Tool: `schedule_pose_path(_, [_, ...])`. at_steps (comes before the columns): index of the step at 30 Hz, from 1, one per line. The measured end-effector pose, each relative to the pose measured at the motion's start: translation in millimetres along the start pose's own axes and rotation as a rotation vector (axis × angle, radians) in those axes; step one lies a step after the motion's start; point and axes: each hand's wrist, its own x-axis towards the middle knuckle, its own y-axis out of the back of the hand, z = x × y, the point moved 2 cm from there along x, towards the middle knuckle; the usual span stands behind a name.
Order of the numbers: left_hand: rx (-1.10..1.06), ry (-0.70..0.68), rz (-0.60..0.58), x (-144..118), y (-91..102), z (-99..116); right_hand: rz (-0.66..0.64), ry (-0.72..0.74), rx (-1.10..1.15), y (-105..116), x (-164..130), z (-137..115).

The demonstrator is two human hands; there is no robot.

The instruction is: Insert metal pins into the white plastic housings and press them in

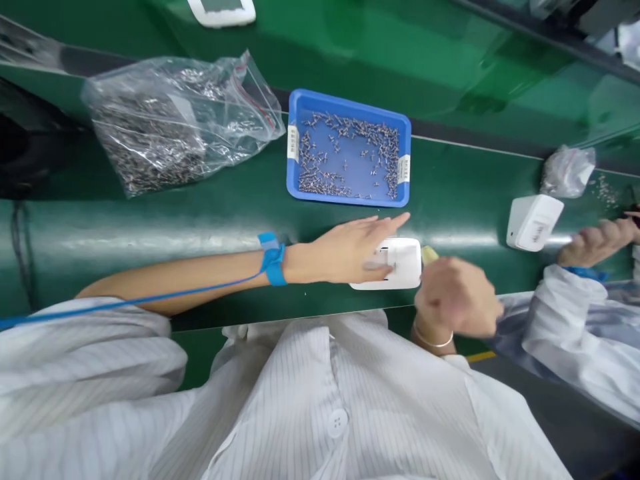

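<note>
My left hand point(353, 252) lies with fingers stretched out over a white plastic housing point(407, 263), covering its left part. A blue wrist strap point(273, 261) with a cord is around that wrist. My right hand point(457, 297) is closed in a fist just right of the housing, smeared by motion. A pale yellow piece point(429, 255) shows at the fist's upper left; its kind and what the fingers hold are hidden. Beyond my left hand stands a blue tray point(349, 200) with many small metal screws point(320, 183) in it.
A clear zip bag of screws point(160, 130) lies at the back left. Further right are another white housing point(537, 223) and a small plastic bag point(567, 172). A co-worker's hand point(597, 240) works at the right edge. Another white part point(223, 17) sits at the top.
</note>
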Motion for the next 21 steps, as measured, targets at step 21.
schedule_pose_path(21, [0.146,0.721,1.036,49.8,182.8,-169.9,-0.151,0.024,-0.17,-34.3,125.2,35.9])
